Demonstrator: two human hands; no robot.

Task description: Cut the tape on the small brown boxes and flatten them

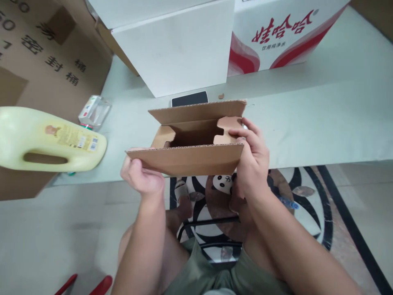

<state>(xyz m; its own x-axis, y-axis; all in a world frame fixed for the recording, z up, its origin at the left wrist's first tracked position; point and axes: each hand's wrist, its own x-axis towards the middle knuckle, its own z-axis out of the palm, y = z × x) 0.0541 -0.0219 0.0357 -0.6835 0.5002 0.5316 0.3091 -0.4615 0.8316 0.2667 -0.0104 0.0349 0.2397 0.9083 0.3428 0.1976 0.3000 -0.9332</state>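
Observation:
A small brown corrugated cardboard box (187,157) is held open at the near edge of the pale green table (322,119). My left hand (139,176) is closed on the box's near left corner, thumb on the near flap. My right hand (250,157) grips the right side, its fingers curled over the small right inner flap and pressing it inward. The far flap stands up and the box's dark inside shows nothing.
A pale yellow jug with a handle (46,141) lies at the left. Nearby are a small clear plastic box (93,111), a dark phone (189,98), a white carton (181,45), a red-and-white printed carton (276,37) and brown cartons (46,53). Below is patterned floor.

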